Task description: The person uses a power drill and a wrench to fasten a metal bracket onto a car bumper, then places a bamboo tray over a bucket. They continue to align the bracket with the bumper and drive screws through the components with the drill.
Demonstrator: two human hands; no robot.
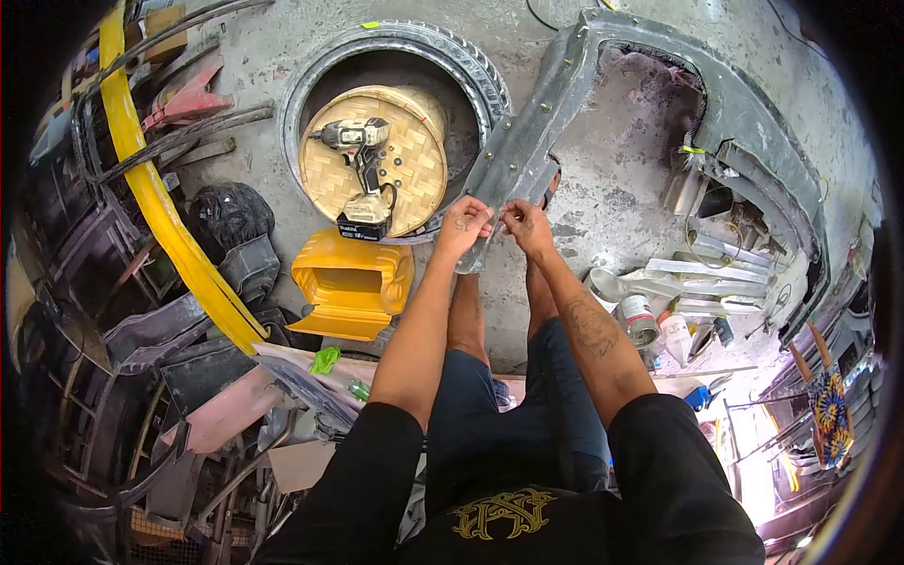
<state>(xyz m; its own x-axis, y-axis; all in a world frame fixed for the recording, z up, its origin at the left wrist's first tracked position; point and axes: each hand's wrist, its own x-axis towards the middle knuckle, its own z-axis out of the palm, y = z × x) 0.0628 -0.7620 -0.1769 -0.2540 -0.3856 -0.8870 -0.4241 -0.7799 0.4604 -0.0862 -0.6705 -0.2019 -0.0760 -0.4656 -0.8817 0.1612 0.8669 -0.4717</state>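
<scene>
A grey curved fender panel [523, 141] with several bolts along its face reaches from the top of the view down to my hands. Over its near end, my left hand [466, 226] is closed in a pinch. Close beside it, my right hand [527, 228] pinches too, its fingertips almost meeting the left ones. Whatever lies between the fingers is too small to make out. To the left, a cordless impact driver [363, 155] rests on a round woven bamboo basket [419, 202], with several small dark washers beside it.
A tyre [292, 104] surrounds the basket. Nearer me sits a yellow plastic housing [353, 273]. Cans [638, 320], a white bottle [675, 339] and strips [720, 268] lie at the right. A long yellow strip [155, 198] crosses piled scrap panels at the left.
</scene>
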